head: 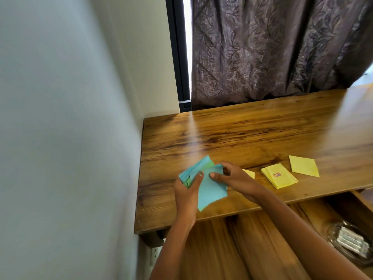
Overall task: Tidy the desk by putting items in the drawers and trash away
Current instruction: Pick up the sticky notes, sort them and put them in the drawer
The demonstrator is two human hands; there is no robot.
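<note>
Both hands hold a loose bunch of blue and green sticky notes (pixel 210 188) above the left front part of the wooden desk (pixel 262 136). My left hand (pixel 186 190) grips the bunch from below with its thumb on top. My right hand (pixel 234 178) pinches the top blue sheet from the right. On the desk to the right lie a yellow sticky-note pad with a small red label (pixel 279 177), a single yellow sheet (pixel 303 165) and a yellow corner (pixel 249 173) partly hidden behind my right hand.
An open drawer (pixel 343 209) at the lower right holds a clear plastic container (pixel 351 241) with packets inside. A white wall runs along the left. A dark patterned curtain (pixel 272 49) hangs behind the desk. Wooden floor shows below the desk's front edge.
</note>
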